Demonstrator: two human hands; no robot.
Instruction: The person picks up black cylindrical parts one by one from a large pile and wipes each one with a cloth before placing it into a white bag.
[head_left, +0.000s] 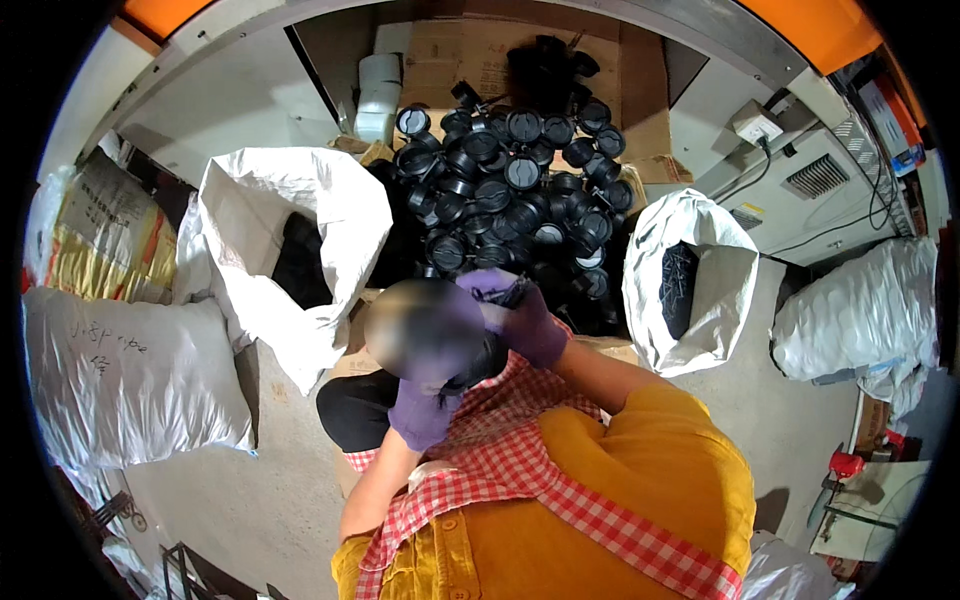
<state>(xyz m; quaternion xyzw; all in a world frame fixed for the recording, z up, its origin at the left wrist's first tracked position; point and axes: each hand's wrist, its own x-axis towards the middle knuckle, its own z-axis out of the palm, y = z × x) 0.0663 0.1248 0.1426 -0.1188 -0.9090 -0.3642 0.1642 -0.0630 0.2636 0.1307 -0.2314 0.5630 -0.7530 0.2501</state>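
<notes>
Purple work gloves cover both my hands, close together over my lap. My left hand (424, 417) grips a black plastic part (484, 365); a blurred round patch hides its fingers and much of that area. Just above and to the right, my right hand (531, 321) is closed around small dark pieces (506, 291), whose exact shape I cannot make out. Beyond the hands, a large heap of round black plastic caps (491, 196), some with short stems, fills an open cardboard box (636, 191).
A white woven sack (352, 217) with black contents stands open at left; another open sack (724, 330) with thin black pieces stands at right. Full sacks (142, 375) lie farther left. A power socket box with a cable (756, 124) sits on the right-hand cabinet.
</notes>
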